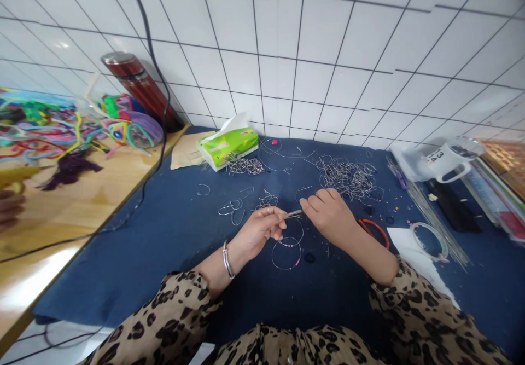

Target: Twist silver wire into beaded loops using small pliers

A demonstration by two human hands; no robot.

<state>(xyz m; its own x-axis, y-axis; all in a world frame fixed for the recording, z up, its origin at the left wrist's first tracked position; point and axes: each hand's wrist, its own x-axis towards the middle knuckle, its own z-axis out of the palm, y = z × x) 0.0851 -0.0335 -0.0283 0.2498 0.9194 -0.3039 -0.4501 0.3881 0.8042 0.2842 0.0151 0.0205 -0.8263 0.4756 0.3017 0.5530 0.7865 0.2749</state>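
White wall tiles rise behind a table covered in blue cloth (164,255). At its middle, my left hand (262,231) and right hand (328,212) meet, each with fingertips pinched shut on one end of a short wire (294,213) held just above the cloth. Right below it lie thin hoops (287,253) strung with a few pink beads. Beyond my right hand sits a tangled wire pile (348,179), with a tissue pack (227,146) further left. Red handles (375,229) peek out beside my right wrist, partly hidden by it. Straight rods (435,217) and a white mug (447,162) lie to the right. A black cable (156,108) crosses the wooden bench at left, where another person's hand (8,207) shows.
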